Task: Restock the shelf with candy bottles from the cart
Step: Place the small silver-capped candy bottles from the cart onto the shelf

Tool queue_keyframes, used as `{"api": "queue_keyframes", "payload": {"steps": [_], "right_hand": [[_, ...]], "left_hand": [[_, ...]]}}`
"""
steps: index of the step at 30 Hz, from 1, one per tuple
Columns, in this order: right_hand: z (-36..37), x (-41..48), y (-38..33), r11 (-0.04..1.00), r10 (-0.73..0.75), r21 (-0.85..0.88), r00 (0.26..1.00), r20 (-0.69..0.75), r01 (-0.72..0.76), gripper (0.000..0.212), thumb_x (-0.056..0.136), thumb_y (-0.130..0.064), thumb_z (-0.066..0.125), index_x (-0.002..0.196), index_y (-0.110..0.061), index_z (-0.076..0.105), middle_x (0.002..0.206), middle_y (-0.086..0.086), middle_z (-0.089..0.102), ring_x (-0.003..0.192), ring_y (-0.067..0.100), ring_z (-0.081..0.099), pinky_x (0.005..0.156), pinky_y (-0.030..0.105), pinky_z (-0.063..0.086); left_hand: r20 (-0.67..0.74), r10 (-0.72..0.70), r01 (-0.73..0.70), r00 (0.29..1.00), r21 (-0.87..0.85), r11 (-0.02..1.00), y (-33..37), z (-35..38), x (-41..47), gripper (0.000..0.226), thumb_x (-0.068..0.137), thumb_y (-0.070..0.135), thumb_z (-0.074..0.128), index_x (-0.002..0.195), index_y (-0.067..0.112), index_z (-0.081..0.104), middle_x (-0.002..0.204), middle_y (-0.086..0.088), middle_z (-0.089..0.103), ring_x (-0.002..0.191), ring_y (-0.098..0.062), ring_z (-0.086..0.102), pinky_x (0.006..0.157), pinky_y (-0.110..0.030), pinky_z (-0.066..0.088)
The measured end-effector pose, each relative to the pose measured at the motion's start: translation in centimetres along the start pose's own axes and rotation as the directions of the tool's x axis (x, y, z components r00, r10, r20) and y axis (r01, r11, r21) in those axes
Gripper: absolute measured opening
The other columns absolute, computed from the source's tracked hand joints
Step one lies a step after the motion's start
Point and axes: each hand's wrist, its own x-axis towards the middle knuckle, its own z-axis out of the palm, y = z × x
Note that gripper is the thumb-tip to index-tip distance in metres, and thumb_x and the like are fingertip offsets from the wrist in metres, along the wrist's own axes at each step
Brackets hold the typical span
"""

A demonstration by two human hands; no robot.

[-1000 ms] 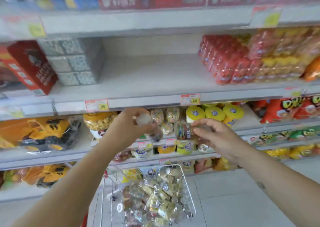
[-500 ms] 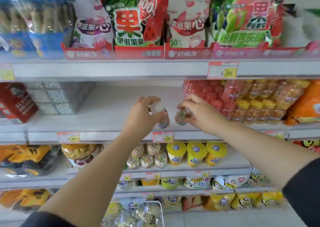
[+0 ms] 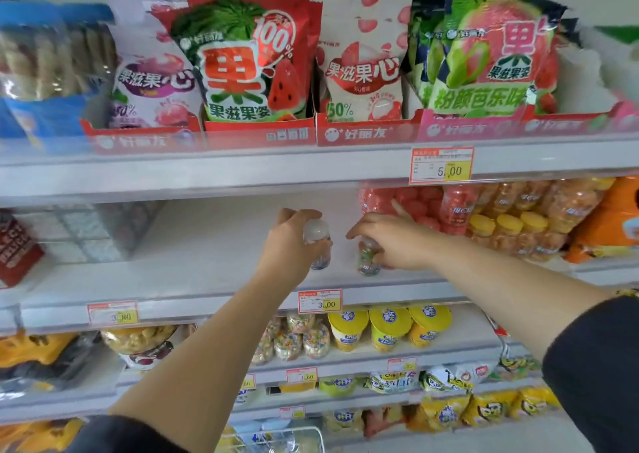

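Note:
My left hand [image 3: 288, 243] grips a small clear candy bottle [image 3: 317, 245] with a round clear cap, upright over the white middle shelf [image 3: 207, 266]. My right hand [image 3: 394, 240] holds a second candy bottle [image 3: 368, 257] from above, its base at or just above the shelf, a little right of the first. Both bottles show colourful candies inside. The wire cart [image 3: 304, 437] shows only its top rim at the bottom edge.
Red and yellow-capped bottles [image 3: 491, 224] crowd the same shelf on the right. A grey patterned box [image 3: 93, 231] and a red box [image 3: 17, 248] stand on the left. Snack bags [image 3: 242, 58] fill the shelf above, and candy jars [image 3: 301, 338] and yellow-lidded cups [image 3: 390, 328] the one below.
Both hands rose from above the cart to the middle shelf, each carrying a bottle. In the last half second they pushed further in and lowered the bottles toward the shelf surface.

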Motion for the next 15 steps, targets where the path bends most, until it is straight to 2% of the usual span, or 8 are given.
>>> {"api": "queue_keyframes", "payload": {"steps": [2, 4, 6, 8, 9, 10, 13, 15], "right_hand": [[0.0, -0.4, -0.2, 0.999, 0.043, 0.031, 0.999, -0.024, -0.043, 0.064, 0.084, -0.013, 0.064, 0.141, -0.034, 0.046, 0.136, -0.007, 0.046, 0.139, 0.015, 0.036, 0.118, 0.055, -0.002], [0.2, -1.4, -0.4, 0.995, 0.082, 0.071, 0.987, -0.139, -0.072, 0.064, 0.084, -0.02, 0.07, 0.142, -0.033, 0.047, 0.147, -0.006, 0.041, 0.14, 0.016, 0.033, 0.121, 0.054, -0.001], [1.4, -3.2, -0.8, 0.989, 0.109, 0.136, 0.919, -0.378, -0.062, 0.049, 0.086, -0.018, 0.07, 0.133, -0.027, 0.058, 0.137, -0.006, 0.052, 0.131, 0.019, 0.043, 0.12, 0.047, 0.017], [3.6, -5.6, -1.6, 0.976, 0.149, 0.219, 0.799, -0.583, -0.022, 0.031, 0.087, -0.008, 0.067, 0.116, -0.019, 0.068, 0.116, -0.004, 0.064, 0.109, 0.02, 0.054, 0.102, 0.044, 0.042], [4.7, -6.6, -2.0, 0.968, 0.173, 0.251, 0.775, -0.608, -0.019, 0.027, 0.087, -0.006, 0.065, 0.111, -0.017, 0.07, 0.109, -0.004, 0.066, 0.103, 0.02, 0.057, 0.093, 0.044, 0.047], [5.9, -7.4, -2.4, 0.961, 0.198, 0.272, 0.797, -0.57, -0.044, 0.026, 0.088, -0.006, 0.064, 0.112, -0.016, 0.07, 0.109, -0.003, 0.067, 0.103, 0.02, 0.058, 0.091, 0.044, 0.049], [8.9, -8.3, -3.1, 0.946, 0.249, 0.276, 0.923, -0.295, -0.167, 0.043, 0.095, -0.019, 0.056, 0.138, -0.019, 0.054, 0.139, -0.005, 0.054, 0.13, 0.016, 0.045, 0.111, 0.036, 0.036], [9.7, -8.1, -3.1, 0.947, 0.25, 0.262, 0.937, -0.244, -0.185, 0.053, 0.097, -0.025, 0.053, 0.148, -0.023, 0.041, 0.152, -0.007, 0.04, 0.14, 0.012, 0.032, 0.117, 0.029, 0.025]], "left_hand": [[0.035, 0.007, -0.008, 0.999, 0.014, 1.0, -0.4, 0.5, 0.4, 0.049, 0.082, 0.022, 0.077, 0.128, 0.022, 0.061, 0.128, -0.005, 0.047, 0.099, -0.024, 0.058, 0.086, -0.029, 0.046], [0.064, 0.021, -0.021, 0.998, 0.006, 1.0, -0.8, 1.0, 0.7, 0.048, 0.082, 0.023, 0.077, 0.128, 0.023, 0.061, 0.127, -0.004, 0.047, 0.097, -0.023, 0.057, 0.087, -0.032, 0.048], [0.091, 0.032, -0.033, 0.995, 0.011, 0.999, -1.3, 1.4, 0.9, 0.048, 0.084, 0.024, 0.076, 0.129, 0.023, 0.06, 0.129, -0.003, 0.046, 0.094, -0.021, 0.056, 0.088, -0.031, 0.048], [0.103, 0.037, -0.038, 0.994, 0.008, 0.999, -1.7, 1.6, 1.0, 0.052, 0.086, 0.023, 0.073, 0.134, 0.024, 0.055, 0.132, -0.003, 0.043, 0.093, -0.019, 0.055, 0.087, -0.029, 0.046], [0.11, 0.044, -0.044, 0.993, -0.004, 0.999, -1.8, 1.7, 1.1, 0.057, 0.085, 0.022, 0.073, 0.138, 0.024, 0.051, 0.134, -0.003, 0.043, 0.096, -0.02, 0.056, 0.087, -0.029, 0.046], [0.132, 0.056, -0.054, 0.99, -0.013, 0.998, -2.0, 1.9, 1.1, 0.065, 0.084, 0.021, 0.074, 0.142, 0.025, 0.045, 0.135, -0.004, 0.043, 0.101, -0.021, 0.059, 0.088, -0.03, 0.047], [0.22, 0.043, -0.056, 0.975, 0.053, 0.997, -2.7, 2.4, 1.4, 0.081, 0.082, 0.023, 0.076, 0.149, 0.027, 0.032, 0.139, -0.005, 0.047, 0.113, -0.024, 0.059, 0.092, -0.033, 0.048], [0.248, 0.019, -0.038, 0.969, 0.073, 0.997, -3.0, 2.8, 1.7, 0.081, 0.081, 0.021, 0.077, 0.149, 0.026, 0.033, 0.137, -0.005, 0.053, 0.114, -0.024, 0.059, 0.088, -0.03, 0.046]]}}
